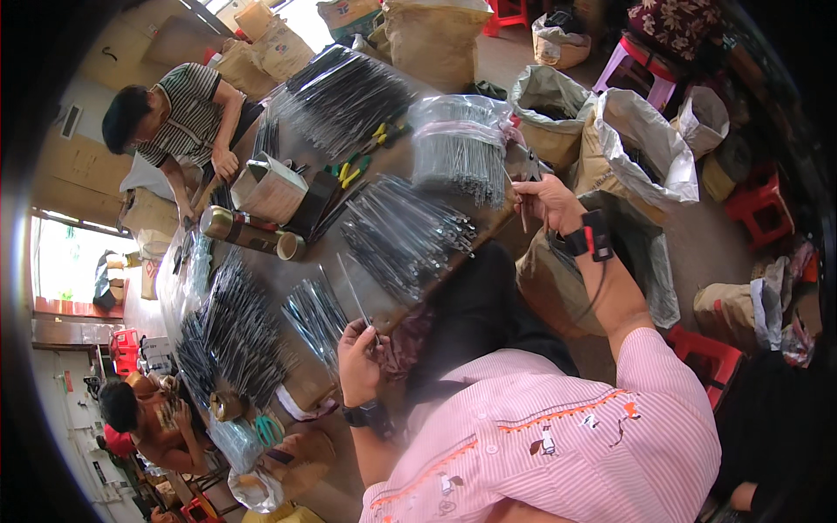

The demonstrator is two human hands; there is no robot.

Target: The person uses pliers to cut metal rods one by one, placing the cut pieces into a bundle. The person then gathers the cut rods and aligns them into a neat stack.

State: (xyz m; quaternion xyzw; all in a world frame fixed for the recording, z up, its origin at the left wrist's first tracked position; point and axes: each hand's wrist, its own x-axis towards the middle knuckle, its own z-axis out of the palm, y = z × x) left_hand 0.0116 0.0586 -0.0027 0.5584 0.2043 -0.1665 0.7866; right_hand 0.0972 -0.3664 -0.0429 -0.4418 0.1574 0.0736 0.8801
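My left hand (359, 362) is closed, pinching a thin metal rod (352, 286) that points up and away over the table edge. To its left lies a small bundle of similar rods (314, 315). Up at the right, my right hand (551, 202) is closed round a plier-like tool (528, 167) with a grey metal end; the fingers partly cover it. Between my hands a larger heap of shiny rods (403, 231) lies fanned on the table. Close to my right hand stands a thick, plastic-wrapped bundle of rods (462, 148).
Yellow-handled pliers (350, 172), a box (268, 187) and a metal flask (253, 232) lie mid-table. More dark rods (240, 322) are heaped at left. Open sacks (632, 144) stand at right, near a red stool (757, 205). A person (192, 113) works across the table, another (157, 418) lower left.
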